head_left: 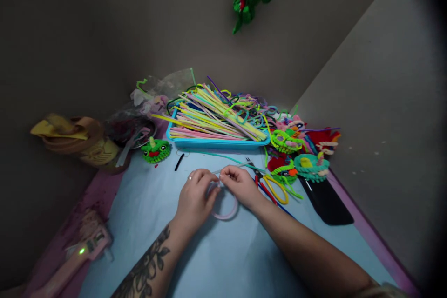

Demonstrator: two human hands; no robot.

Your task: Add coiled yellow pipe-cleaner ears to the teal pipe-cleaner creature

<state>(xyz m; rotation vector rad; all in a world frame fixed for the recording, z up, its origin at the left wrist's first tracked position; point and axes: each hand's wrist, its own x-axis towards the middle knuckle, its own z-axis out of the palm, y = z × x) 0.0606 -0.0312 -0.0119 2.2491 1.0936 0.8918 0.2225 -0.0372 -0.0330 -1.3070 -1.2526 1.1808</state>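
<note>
My left hand (196, 195) and my right hand (240, 185) meet over the light blue table mat (153, 214), fingers pinched together. Between them they hold a pale pink pipe cleaner (226, 214) bent into a loop that hangs down toward the mat below my fingers. A thin whitish strand runs from my right fingertips toward the upper right. There is a ring on my left hand, and my left forearm is tattooed.
A blue tray (216, 142) heaped with coloured pipe cleaners sits behind my hands. Finished fuzzy figures (307, 165) and a yellow loop (275, 188) lie right, a green figure (156, 150) left. A pink glue gun (87, 249) rests near left; a black case (326, 202) lies right.
</note>
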